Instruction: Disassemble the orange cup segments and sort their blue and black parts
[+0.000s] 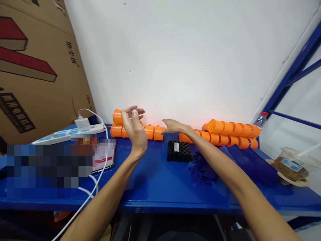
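Observation:
My left hand (135,130) is raised in front of the left row of orange plastic cups (149,132), its fingers apart and a little curved, with nothing seen in it. My right hand (173,126) reaches over the table between that row and the right one, fingers stretched toward the left cups; whether they touch the end cup is unclear. The right-hand orange cups (223,127) lie nested on their sides in two layers along the wall. Just below my right hand stands a black block of short tubes (178,154) with a small white piece (176,147) on top.
Dark blue thin pieces (202,170) and folded blue sheets (248,164) lie on the blue table (160,190). A drink cup (292,167) stands right. A power strip (66,134), phone (109,155) and white cable (82,209) are left, before a large carton (42,77).

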The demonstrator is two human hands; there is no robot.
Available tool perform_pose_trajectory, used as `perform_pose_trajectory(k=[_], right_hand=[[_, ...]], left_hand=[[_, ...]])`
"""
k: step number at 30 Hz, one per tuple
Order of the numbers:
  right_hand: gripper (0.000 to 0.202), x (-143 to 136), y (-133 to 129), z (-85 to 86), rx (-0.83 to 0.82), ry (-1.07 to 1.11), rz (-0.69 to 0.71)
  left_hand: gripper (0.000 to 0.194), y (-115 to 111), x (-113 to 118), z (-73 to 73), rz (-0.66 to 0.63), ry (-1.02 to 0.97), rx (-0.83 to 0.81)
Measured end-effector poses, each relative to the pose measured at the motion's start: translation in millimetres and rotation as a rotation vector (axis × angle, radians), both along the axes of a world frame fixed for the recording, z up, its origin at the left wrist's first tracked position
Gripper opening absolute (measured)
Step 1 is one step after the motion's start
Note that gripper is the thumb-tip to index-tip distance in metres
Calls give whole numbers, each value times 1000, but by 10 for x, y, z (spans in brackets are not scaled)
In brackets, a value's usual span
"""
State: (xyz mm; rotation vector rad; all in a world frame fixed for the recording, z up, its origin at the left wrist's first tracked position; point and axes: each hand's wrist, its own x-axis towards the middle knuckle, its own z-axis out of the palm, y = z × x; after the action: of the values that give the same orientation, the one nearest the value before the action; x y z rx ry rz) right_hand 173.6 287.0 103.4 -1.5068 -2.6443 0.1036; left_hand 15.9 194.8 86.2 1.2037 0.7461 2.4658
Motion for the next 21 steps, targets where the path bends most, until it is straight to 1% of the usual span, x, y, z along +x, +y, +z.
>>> perform_pose_trajectory(k=[2, 5, 7, 9, 11, 13, 15, 18, 21], right_hand=[[67, 214, -72, 203, 61, 24, -39], [60, 603, -193, 476, 134, -14, -139], [59, 862, -274, 580, 161, -46, -210], [62, 1077, -346, 597, 140, -63, -269], [66, 1214, -398, 531, 77, -68, -299], [70, 1257, -419, 403, 9, -63, -293], [74, 1219, -407, 242, -45, -51, -263], [77, 1089, -343, 17, -103, -52, -201], [71, 991, -267, -111, -137, -105, -173]], left_hand=[[16, -5, 12, -8, -10, 11, -1], [14, -15, 34, -12, -24, 15, 7], [13, -20, 50, -12, -32, 12, 25], [12, -21, 64, -16, -44, 21, 35], [11, -20, 79, -26, -54, 43, 31], [10, -19, 96, -44, -63, 76, 10], [11, -20, 118, -67, -74, 117, -14], [13, -31, 159, -110, -89, 206, -39], [16, -74, 205, -155, -95, 323, -52]])
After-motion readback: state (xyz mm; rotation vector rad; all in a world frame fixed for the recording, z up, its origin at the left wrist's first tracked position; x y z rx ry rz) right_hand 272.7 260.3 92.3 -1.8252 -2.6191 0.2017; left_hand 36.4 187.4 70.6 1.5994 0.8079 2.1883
